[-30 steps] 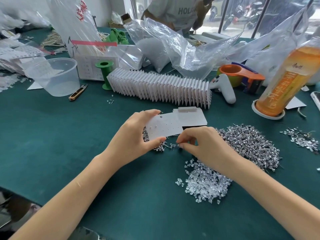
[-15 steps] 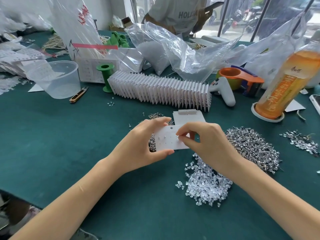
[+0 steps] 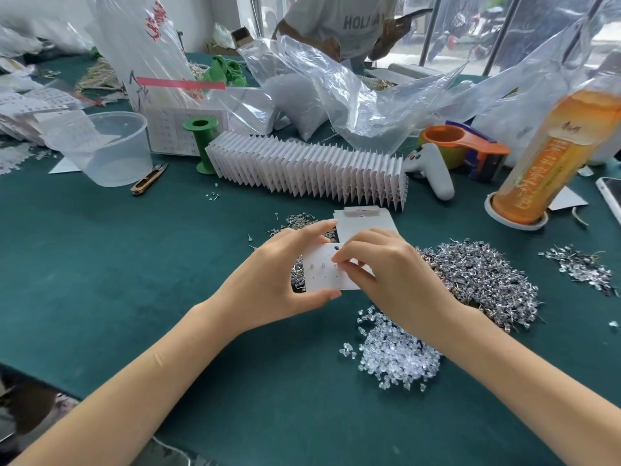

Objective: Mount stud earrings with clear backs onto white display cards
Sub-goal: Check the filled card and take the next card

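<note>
Lifted clear of the counter (image 3: 100, 264), small white punched display card (image 3: 322, 274) now pinched in left hand (image 3: 282, 280) grip; right hand (image 3: 386, 274) pinches at its top row, stud likely going in.

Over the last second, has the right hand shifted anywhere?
Yes. The right hand has come up off the table onto the white card, toward the standing row of cards.

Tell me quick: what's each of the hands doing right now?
Left hand: holds the card by its edges, thumb below, fingers above.
Right hand: pinches at the card's face; whether a stud is in the fingertips cannot be told.
</note>
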